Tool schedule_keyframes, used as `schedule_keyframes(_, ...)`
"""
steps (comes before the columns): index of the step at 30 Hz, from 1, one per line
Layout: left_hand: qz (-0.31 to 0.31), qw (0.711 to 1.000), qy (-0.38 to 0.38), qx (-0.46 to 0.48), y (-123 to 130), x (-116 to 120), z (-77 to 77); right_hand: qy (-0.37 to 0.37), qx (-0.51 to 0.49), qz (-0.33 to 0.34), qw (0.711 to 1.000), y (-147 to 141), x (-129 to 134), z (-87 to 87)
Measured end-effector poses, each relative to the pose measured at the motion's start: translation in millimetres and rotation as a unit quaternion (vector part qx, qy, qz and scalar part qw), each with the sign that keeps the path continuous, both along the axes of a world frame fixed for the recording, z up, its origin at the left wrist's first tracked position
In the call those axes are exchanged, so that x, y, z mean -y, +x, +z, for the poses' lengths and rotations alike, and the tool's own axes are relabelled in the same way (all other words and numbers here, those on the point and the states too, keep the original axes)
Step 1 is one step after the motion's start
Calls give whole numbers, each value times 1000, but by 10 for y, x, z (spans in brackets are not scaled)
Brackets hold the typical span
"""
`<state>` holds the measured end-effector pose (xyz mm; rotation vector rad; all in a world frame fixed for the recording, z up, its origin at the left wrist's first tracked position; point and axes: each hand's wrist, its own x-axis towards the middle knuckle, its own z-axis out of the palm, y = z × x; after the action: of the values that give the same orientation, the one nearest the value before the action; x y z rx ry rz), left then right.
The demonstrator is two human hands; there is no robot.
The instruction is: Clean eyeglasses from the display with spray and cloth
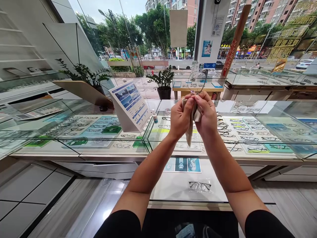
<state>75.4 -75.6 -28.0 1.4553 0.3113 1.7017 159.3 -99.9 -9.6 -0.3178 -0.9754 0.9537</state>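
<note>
Out in front of me, my left hand and my right hand meet, fingertips pinched together. Between them is a beige cleaning cloth, its tail hanging down below the left hand. A pair of thin-framed eyeglasses stands up above the fingers, its lower part covered by fingertips and cloth. The left fingers are closed on the cloth against the frame. My right thumb and fingers close at the base of the eyeglasses, with some cloth bunched under them. Exactly where each finger touches the frame is hidden.
Below the hands, dark-rimmed glasses in a clear bag lie on the low white counter. Behind stands a glass display case with rows of frames. A desk calendar and small bottle stand to the left.
</note>
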Motion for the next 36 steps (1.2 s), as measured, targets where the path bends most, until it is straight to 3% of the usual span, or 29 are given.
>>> schedule_keyframes(4, -17, 999, -1, -35, -34, -6, 15, -3, 10, -1, 1000, 67, -42, 0)
schedule_keyframes(10, -158, 978, 46, -127, -203, -156, 12, 9, -14, 9, 1000, 214, -135, -19)
schedule_keyframes(13, -185, 966, 60, -172, -275, -229, -5, 13, -7, -1, 1000, 238, -150, -26)
schedule_keyframes(16, -157, 970, 67, -175, -277, -242, -19, 21, -8, -8, 1000, 205, -143, -33)
schedule_keyframes(25, 27, 997, 71, -32, -56, -79, -19, 25, 9, 2, 1000, -33, -37, -38)
schedule_keyframes(28, 43, 997, 58, 0, -26, -73, -17, 7, 15, 10, 1000, -24, -21, -26)
schedule_keyframes(30, 12, 999, 50, -10, -46, -99, -7, 0, 14, 9, 1000, 25, -34, -17)
schedule_keyframes(36, -158, 978, 44, -127, -235, -213, 25, 20, 13, 19, 1000, 235, -136, -16)
